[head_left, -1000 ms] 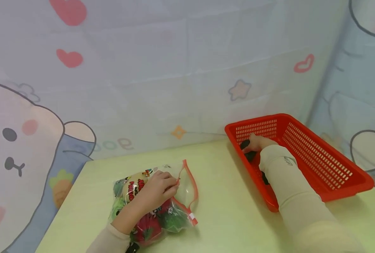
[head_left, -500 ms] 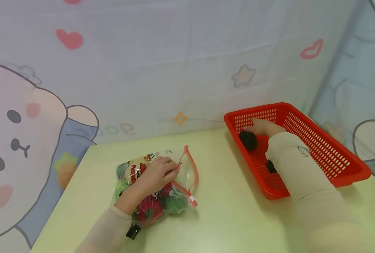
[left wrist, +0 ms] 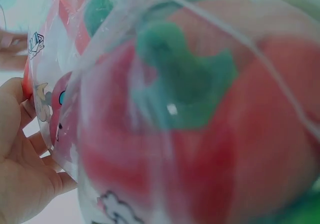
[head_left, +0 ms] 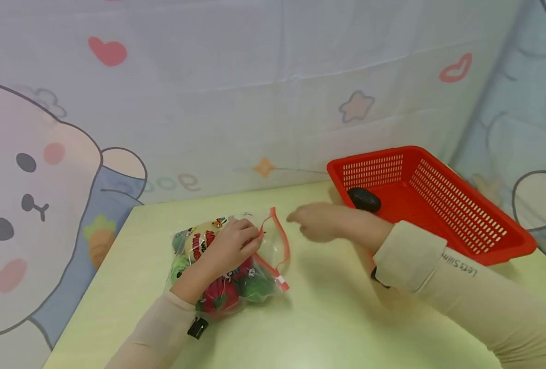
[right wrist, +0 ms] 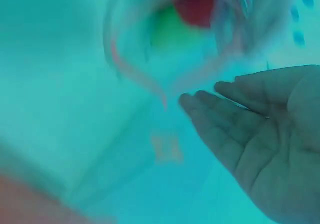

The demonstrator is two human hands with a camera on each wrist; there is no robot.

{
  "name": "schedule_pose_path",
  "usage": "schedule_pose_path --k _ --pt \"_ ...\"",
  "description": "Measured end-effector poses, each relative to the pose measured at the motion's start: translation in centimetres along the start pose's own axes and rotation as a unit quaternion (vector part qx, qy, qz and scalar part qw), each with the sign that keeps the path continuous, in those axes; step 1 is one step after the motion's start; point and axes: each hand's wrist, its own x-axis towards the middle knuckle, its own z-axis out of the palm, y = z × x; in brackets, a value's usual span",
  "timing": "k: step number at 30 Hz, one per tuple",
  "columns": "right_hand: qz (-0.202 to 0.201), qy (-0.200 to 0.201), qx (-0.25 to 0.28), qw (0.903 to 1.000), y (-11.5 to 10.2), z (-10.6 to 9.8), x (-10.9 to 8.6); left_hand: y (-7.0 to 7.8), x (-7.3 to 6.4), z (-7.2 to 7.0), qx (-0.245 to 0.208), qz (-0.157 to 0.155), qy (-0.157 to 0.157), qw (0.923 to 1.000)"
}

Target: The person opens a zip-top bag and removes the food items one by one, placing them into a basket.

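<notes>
My left hand (head_left: 233, 246) pinches the opening of a clear zip bag with an orange zip rim (head_left: 285, 238) and printed cartoon figures. In the left wrist view, the fingers (left wrist: 32, 176) lie at the bag's edge. Inside it show green toy produce (head_left: 256, 287) and a red toy vegetable (left wrist: 125, 149) with a green stem. My right hand (head_left: 316, 221) hovers just right of the bag's mouth, holding nothing. The right wrist view shows its fingers (right wrist: 220, 114) extended, palm visible. A dark, bumpy oval like an avocado (head_left: 365, 199) lies in the red basket (head_left: 494, 225).
The basket stands at the right of the pale yellow-green table (head_left: 300, 328), its near left side partly behind my right forearm. A printed cloth (head_left: 208, 118) hangs along the table's back edge. A black clip-like piece (head_left: 197, 328) sits at my left sleeve.
My right hand has come away from the dark oval, out of the basket and leftward to the bag's mouth. The oval has settled in the basket. My left hand keeps its hold on the bag.
</notes>
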Motion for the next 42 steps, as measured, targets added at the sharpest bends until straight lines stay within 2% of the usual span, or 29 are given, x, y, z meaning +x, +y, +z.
schedule_pose_path --k 2,5,7,8,9,10,12,14,15,18,19,22,25,26,29,33,34,35,38,42 --pt "-0.011 -0.020 -0.011 0.9997 -1.7 2.0 0.9 -0.1 0.1 -0.1 0.004 0.004 0.003 1.0000" --pt "-0.030 0.002 0.022 0.9993 -2.6 4.9 2.8 0.0 -0.1 -0.4 0.006 0.002 0.002 1.0000" --pt "-0.042 0.039 0.110 0.9922 -2.5 6.5 4.0 0.0 -0.2 -0.4 0.005 -0.001 0.001 1.0000" --pt "-0.034 0.053 0.176 0.9823 -2.3 7.3 4.6 0.1 -0.2 -0.4 0.001 -0.005 -0.001 1.0000" --pt "-0.028 0.065 0.252 0.9651 -2.1 8.0 5.3 0.1 -0.2 -0.4 -0.001 -0.007 -0.002 1.0000" --pt "-0.020 0.071 0.327 0.9421 -1.9 8.6 5.9 0.1 -0.2 -0.4 -0.004 -0.008 -0.002 1.0000" --pt "-0.001 0.067 0.464 0.8831 -1.6 9.6 7.0 0.2 -0.2 -0.3 -0.009 -0.008 -0.001 0.9999" --pt "0.025 0.043 0.559 0.8278 -1.5 10.3 8.1 0.2 -0.2 -0.3 -0.013 -0.013 0.002 0.9998" --pt "0.033 0.027 0.589 0.8074 -1.6 10.4 8.6 0.2 -0.2 -0.3 -0.015 -0.013 0.003 0.9998" --pt "0.050 -0.016 0.633 0.7725 -1.9 10.7 9.7 0.5 -0.2 -0.3 -0.017 -0.013 0.008 0.9997" --pt "0.051 -0.028 0.641 0.7658 -2.0 10.7 10.0 0.6 -0.2 -0.3 -0.014 -0.011 0.008 0.9998" --pt "0.051 -0.059 0.652 0.7545 -2.1 11.0 10.5 0.9 -0.2 -0.3 -0.001 -0.006 0.010 0.9999" --pt "0.039 -0.086 0.676 0.7306 -2.2 11.5 10.9 1.1 0.0 -0.3 0.003 -0.008 0.010 0.9999" --pt "0.041 -0.085 0.686 0.7216 -2.3 11.6 11.0 1.1 0.0 -0.2 0.000 -0.010 0.012 0.9999" --pt "0.035 -0.081 0.725 0.6833 -2.6 11.9 11.2 1.2 0.0 -0.1 -0.012 -0.017 0.016 0.9997" --pt "0.044 -0.065 0.750 0.6573 -2.8 12.1 11.2 1.2 -0.2 -0.1 -0.017 -0.015 0.023 0.9995" --pt "0.045 -0.063 0.753 0.6539 -2.7 12.1 11.2 1.2 -0.2 -0.1 -0.017 -0.013 0.025 0.9995" --pt "0.048 -0.059 0.754 0.6527 -2.7 12.1 11.2 1.2 -0.2 -0.1 -0.015 -0.010 0.029 0.9994" --pt "0.044 -0.054 0.750 0.6577 -2.5 12.1 11.1 1.3 -0.3 -0.1 -0.006 -0.004 0.037 0.9993" --pt "0.069 -0.053 0.744 0.6623 -2.2 12.0 10.8 1.5 -0.3 -0.3 -0.001 -0.017 0.035 0.9992"
